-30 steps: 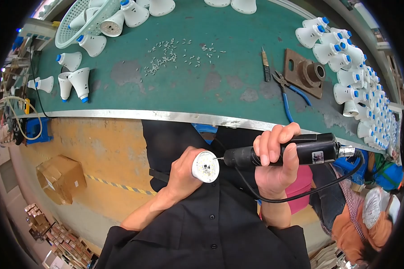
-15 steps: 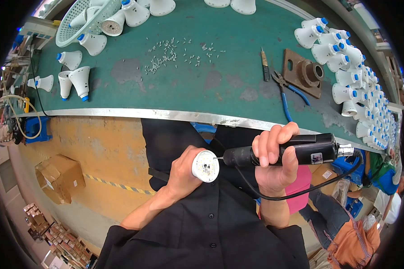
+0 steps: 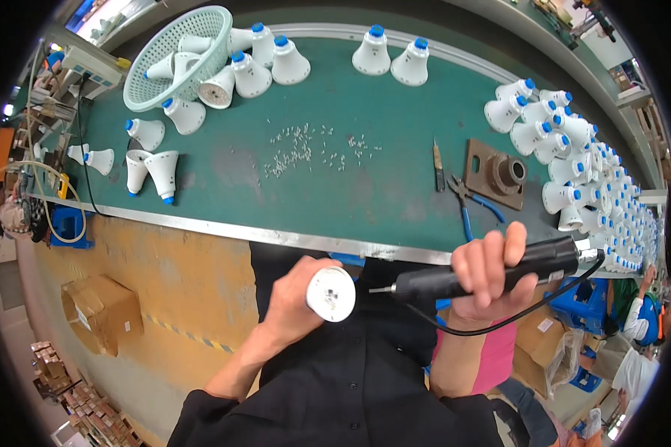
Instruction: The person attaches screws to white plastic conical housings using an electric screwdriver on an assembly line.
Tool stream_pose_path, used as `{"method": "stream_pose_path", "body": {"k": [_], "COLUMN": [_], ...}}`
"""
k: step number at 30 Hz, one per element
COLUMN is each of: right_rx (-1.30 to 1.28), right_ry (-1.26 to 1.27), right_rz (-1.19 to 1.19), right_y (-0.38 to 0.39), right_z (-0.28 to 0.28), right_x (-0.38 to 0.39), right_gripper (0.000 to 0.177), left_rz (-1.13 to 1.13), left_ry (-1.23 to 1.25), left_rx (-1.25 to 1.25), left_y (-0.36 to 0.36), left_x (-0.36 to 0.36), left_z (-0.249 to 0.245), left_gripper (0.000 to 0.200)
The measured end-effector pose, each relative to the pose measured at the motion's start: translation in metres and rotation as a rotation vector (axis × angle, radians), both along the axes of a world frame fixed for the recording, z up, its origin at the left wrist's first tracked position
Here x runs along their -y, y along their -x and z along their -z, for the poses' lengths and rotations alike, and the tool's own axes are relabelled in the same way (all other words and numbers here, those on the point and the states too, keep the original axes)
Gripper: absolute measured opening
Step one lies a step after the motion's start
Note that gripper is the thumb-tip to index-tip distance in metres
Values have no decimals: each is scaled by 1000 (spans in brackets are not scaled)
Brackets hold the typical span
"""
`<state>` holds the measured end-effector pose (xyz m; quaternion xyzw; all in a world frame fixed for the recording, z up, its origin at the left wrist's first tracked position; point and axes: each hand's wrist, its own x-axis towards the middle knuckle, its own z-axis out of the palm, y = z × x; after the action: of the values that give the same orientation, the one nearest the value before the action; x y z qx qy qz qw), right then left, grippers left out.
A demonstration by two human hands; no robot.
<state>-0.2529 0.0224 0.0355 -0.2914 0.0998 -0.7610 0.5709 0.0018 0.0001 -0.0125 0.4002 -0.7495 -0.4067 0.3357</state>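
Observation:
My left hand [image 3: 289,299] is closed around a white LED bulb [image 3: 331,295], its round face with the circuit board turned up toward me. In my right hand [image 3: 490,277] is a black electric screwdriver [image 3: 429,286], held sideways with its bit pointing left at the bulb. A gap separates the bit's tip from the bulb. A black cord [image 3: 514,325] loops from the screwdriver's rear end under my right wrist. Both hands are in front of the bench edge, over my dark shirt. Many small screws [image 3: 298,149] lie scattered on the green bench top [image 3: 224,190].
A pale green basket [image 3: 143,89] holds white bulbs, with more bulbs [image 3: 252,76] around it. Rows of bulbs [image 3: 563,197] crowd the right side. Pliers [image 3: 466,208], a thin-bladed tool [image 3: 438,167] and a rusty metal fixture [image 3: 499,175] lie nearby. A cardboard box [image 3: 104,313] is on the floor.
The screwdriver has drawn back to the right, its bit moving from the bulb's rim to a short distance off. The head view has shifted, showing more of the bench's far side.

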Motion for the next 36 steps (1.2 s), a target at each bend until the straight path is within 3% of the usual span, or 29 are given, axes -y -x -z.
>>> {"method": "stream_pose_path", "body": {"k": [5, 7, 13, 19, 22, 29, 35, 36], "right_rx": [89, 58, 18, -17, -12, 66, 113, 175], "right_ry": [-141, -203, -285, -343, -351, -290, -198, -193], "right_rz": [454, 572, 616, 601, 600, 626, 659, 658], "right_y": [-5, -7, -11, -11, -11, -10, -1, -1], "right_z": [3, 9, 21, 31, 29, 4, -11, -15], "right_x": [47, 67, 103, 115, 113, 91, 59, 56], "right_gripper": [22, 23, 24, 25, 25, 23, 24, 24], "left_rz": [-61, -10, 33, 52, 12, -26, 121, 111], "left_ry": [419, 433, 378, 341, 183, 537, 613, 610], "left_rx": [251, 318, 390, 254, 85, 291, 318, 279], "left_y": [-3, 4, 17, 11, 10, 44, 73, 80], "left_x": [59, 77, 92, 97, 99, 109, 108, 105], "left_z": [-3, -6, -7, -10, -6, -49, -61, -61], "left_gripper": [77, 81, 91, 83, 74, 56, 44, 32]}}
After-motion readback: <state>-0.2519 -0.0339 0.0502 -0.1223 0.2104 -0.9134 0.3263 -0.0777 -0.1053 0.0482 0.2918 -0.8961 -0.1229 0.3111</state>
